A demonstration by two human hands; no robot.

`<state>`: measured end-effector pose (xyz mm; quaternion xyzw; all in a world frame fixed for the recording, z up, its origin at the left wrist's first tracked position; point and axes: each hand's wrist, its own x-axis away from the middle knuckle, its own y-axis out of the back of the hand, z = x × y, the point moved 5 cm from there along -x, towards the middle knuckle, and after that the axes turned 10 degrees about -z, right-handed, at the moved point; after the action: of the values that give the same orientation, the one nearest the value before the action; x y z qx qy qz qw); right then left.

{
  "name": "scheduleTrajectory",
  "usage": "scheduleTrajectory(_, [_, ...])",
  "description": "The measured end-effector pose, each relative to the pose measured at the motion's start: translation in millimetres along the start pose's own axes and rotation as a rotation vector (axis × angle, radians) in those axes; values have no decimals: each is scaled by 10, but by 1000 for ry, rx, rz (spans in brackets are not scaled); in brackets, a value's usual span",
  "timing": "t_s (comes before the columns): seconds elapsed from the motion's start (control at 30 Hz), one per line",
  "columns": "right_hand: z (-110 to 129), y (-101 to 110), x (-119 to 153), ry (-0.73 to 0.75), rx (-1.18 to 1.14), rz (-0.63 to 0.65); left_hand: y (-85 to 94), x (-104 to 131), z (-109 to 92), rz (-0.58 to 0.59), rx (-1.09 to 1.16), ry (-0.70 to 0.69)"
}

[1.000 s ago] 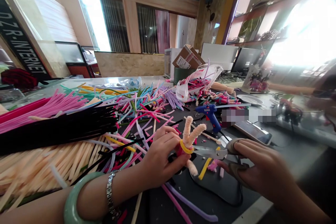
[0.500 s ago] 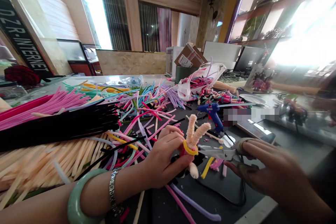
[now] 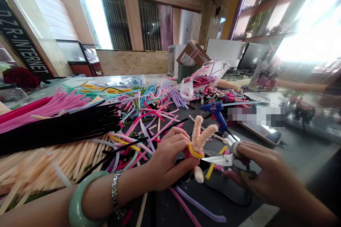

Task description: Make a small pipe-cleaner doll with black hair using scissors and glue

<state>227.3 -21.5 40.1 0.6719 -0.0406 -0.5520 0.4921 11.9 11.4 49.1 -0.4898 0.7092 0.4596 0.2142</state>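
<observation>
My left hand (image 3: 169,159) is closed round a small pipe-cleaner figure (image 3: 197,140) with two fuzzy cream prongs pointing up, a yellow ring below them and a cream stub at the bottom. In my right hand (image 3: 262,170) are scissors (image 3: 222,160), fingers through the handles. The blades stand apart and point left, their tips beside the yellow ring. Whether they touch it I cannot tell. A yellow pipe-cleaner piece (image 3: 210,171) and pink scraps lie behind and below the blades.
A blue glue gun (image 3: 218,115) lies beyond the figure, with a phone (image 3: 262,133) to its right. Bundles of black (image 3: 58,127), pink (image 3: 50,108) and cream (image 3: 53,163) pipe cleaners cover the left side. A plastic bag (image 3: 188,88) and a cardboard box (image 3: 193,55) stand behind.
The figure and my left hand have shifted slightly right. My right hand has turned a little, and the scissor blades have spread wider near the yellow ring.
</observation>
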Motion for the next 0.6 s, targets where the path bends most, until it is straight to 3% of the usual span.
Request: scheduleTrajectory(0.6, [-76, -105, 37, -13, 52, -33, -13, 1, 106, -15, 31, 127])
